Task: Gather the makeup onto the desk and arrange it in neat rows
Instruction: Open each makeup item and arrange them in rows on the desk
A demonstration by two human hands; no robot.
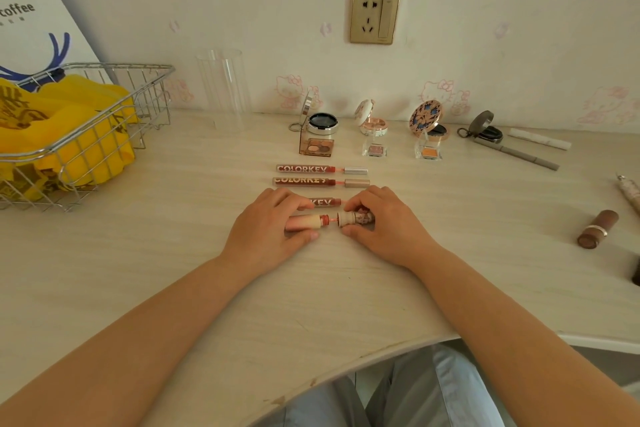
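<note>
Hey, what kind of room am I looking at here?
Probably a bedroom or dorm desk used as a vanity. Cartoon-cat wallpaper lines the wall, open compacts and lip glosses lie in rows on the desk, and a wall socket sits just above.

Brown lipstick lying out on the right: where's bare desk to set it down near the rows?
Bare desk lies between the right hand and the brown lipstick, below the grey pencil. More lies between the wire basket and the left hand. Crowded: the COLORKEY tubes and back-row compacts.
</note>
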